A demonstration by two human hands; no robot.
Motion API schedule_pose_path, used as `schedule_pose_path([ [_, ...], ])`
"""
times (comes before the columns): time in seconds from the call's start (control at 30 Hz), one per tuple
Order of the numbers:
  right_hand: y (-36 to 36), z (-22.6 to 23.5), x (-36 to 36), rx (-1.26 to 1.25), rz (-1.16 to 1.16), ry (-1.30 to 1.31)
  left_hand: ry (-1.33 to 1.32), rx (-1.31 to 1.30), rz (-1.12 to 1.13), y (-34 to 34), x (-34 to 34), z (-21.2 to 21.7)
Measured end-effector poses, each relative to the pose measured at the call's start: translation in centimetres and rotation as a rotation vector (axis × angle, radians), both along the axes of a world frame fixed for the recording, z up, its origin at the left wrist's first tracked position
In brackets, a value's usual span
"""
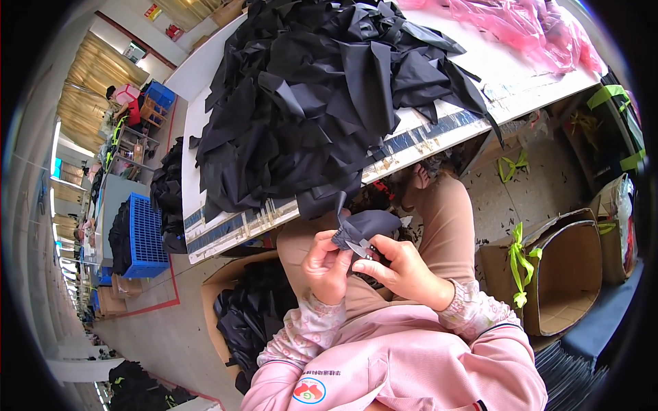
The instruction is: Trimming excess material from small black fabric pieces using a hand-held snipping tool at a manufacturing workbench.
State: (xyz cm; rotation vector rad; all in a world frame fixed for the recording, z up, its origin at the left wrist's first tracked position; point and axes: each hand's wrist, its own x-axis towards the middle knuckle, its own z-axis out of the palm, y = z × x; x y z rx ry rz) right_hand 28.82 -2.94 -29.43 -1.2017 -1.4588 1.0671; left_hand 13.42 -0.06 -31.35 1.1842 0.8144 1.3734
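Observation:
A small dark fabric piece (373,225) is pinched in my left hand (325,268), fingers closed on its edge, above my lap. My right hand (404,269) is closed round small thread snips (359,249), whose silver blades point left and lie against the fabric near my left fingertips. Most of the snips' handle is hidden by my right fingers. Just beyond my hands, a large heap of black fabric pieces (301,103) covers much of the white table (548,89) and hangs over its near edge.
Pink plastic sheeting (521,31) lies at the table's far right. An open cardboard box (565,274) with a yellow-green ribbon (519,267) stands to my right. Left of my legs, another box holds black fabric (250,308). A blue crate (147,236) stands farther left.

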Motion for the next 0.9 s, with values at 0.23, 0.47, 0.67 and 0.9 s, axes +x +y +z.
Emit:
schedule_pose_path([
  [0.23,0.1,-0.1,-0.1,0.069,-0.023,0.006,0.033,-0.006,-0.015,-0.2,0.1,-0.2],
  [0.47,0.0,0.0,0.1,0.007,-0.003,0.023,0.034,0.013,-0.017,-0.2,0.3,-0.1],
  [0.67,-0.1,0.7,0.3,-0.061,0.012,0.09,0.048,0.029,-0.037,0.0,-0.1,-0.6],
  [0.9,-0.1,0.4,0.4,-0.122,0.039,0.1,0.06,0.091,-0.14,0.1,-0.7,-1.2],
])
